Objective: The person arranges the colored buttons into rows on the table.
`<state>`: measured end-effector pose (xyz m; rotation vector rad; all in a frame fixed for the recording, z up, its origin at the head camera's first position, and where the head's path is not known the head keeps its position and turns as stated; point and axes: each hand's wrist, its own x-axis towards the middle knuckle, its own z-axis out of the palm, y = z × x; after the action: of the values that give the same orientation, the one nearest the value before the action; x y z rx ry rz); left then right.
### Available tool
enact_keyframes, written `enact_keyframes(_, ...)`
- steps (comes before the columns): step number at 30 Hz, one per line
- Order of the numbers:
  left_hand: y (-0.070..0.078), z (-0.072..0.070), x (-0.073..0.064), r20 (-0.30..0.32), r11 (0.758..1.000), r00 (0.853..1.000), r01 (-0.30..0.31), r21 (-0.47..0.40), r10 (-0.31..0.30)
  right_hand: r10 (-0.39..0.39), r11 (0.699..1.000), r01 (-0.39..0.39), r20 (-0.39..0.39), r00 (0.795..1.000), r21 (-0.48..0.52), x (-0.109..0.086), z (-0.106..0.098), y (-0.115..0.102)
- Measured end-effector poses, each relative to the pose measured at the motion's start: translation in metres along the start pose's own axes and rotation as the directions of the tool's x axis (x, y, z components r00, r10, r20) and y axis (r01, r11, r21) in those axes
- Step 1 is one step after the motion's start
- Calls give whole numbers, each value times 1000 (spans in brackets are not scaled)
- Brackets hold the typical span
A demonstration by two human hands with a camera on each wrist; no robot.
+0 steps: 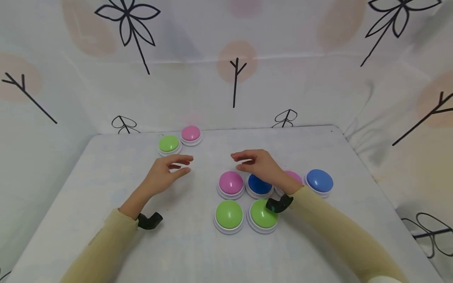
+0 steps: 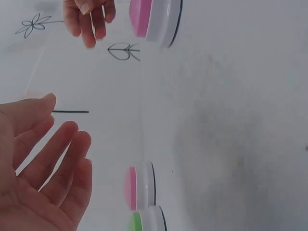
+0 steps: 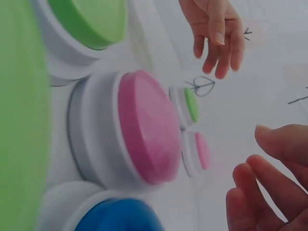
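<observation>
My left hand [image 1: 165,173] hovers over the left half of the table, fingers relaxed and slightly bent, holding nothing. Just beyond it stand a green push button [image 1: 168,144] and a pink push button [image 1: 191,134], each a dome on a white round base. My right hand [image 1: 261,164] hangs in the air with loosely bent fingers and no object in them. Below it are a pink button [image 1: 231,183] and a dark blue button [image 1: 259,184], partly covered by the hand. Nearer the front sit two green buttons [image 1: 229,214], [image 3: 91,21] side by side.
Another pink button [image 1: 292,177] is mostly hidden behind my right wrist, with a lighter blue button [image 1: 319,181] beside it. All stand on a white table [image 1: 184,247]. A white cloth [image 1: 198,90] with plant drawings hangs behind and at the sides.
</observation>
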<state>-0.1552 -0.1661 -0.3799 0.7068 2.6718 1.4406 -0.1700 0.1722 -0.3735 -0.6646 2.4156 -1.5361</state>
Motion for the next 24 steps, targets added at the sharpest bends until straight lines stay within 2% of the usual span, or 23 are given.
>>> enact_keyframes(5, -12, -15, -3, -57, 999, 998, 37, 37, -35, -12, 1000, 12, 18, 1000, 13, 23, 11, -2)
enact_keyframes(11, -22, -29, -6, -92, 993, 991, 105, 52, -99, -28, 999, 27, 39, 999, 17, 47, 28, -7)
enact_keyframes(24, -48, -45, -5, -182, 978, 965, 202, 54, -189, -9, 998, 7, 30, 1000, 63, 99, 74, -16)
